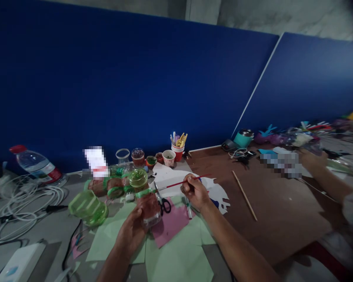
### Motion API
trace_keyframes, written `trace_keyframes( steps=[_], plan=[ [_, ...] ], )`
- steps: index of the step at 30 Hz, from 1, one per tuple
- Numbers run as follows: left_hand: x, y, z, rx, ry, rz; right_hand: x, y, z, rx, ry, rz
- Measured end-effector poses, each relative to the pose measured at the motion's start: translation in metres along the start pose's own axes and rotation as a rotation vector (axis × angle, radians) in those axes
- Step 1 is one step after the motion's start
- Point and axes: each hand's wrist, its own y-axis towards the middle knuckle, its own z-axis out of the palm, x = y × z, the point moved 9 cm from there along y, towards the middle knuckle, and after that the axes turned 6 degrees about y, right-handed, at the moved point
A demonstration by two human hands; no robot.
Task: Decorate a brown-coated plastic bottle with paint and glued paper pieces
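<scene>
My left hand (133, 227) is closed round a clear plastic bottle (148, 205) coated reddish brown, with a green band near its yellow-green top. The bottle is tilted. My right hand (195, 192) pinches a thin red paintbrush (172, 185), whose tip is at the green band. Below lie black-handled scissors (164, 205), a pink paper sheet (172, 227) and pale green paper (176, 258). White cut paper (170, 178) lies behind the brush. To the left of the bottle are more brown-and-green painted bottles (116, 186) and a green plastic bottle part (90, 207).
At the back stand a paper cup (168, 157) with green paint, a red cup (179, 152) of tools and a brown-filled cup (138, 156). Left are a large bottle (39, 166) and coiled white cables (32, 207). A wooden stick (244, 196) lies right, near another person's arm (326, 172).
</scene>
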Motion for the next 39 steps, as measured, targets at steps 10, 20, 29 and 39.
trace_keyframes(
  steps=[10,20,29,39],
  plan=[
    [0.002,-0.002,-0.005,-0.149,0.204,0.021,-0.004,-0.001,0.0,-0.013,-0.055,-0.005],
    [0.003,-0.005,-0.005,-0.208,0.29,-0.007,-0.002,-0.002,0.005,-0.015,-0.149,-0.006],
    [0.0,-0.006,-0.003,-0.207,0.231,-0.009,0.01,0.002,-0.004,-0.06,-0.18,-0.061],
    [0.004,-0.005,-0.011,-0.171,0.136,-0.009,0.013,0.001,-0.003,-0.07,-0.094,-0.039]
  ],
)
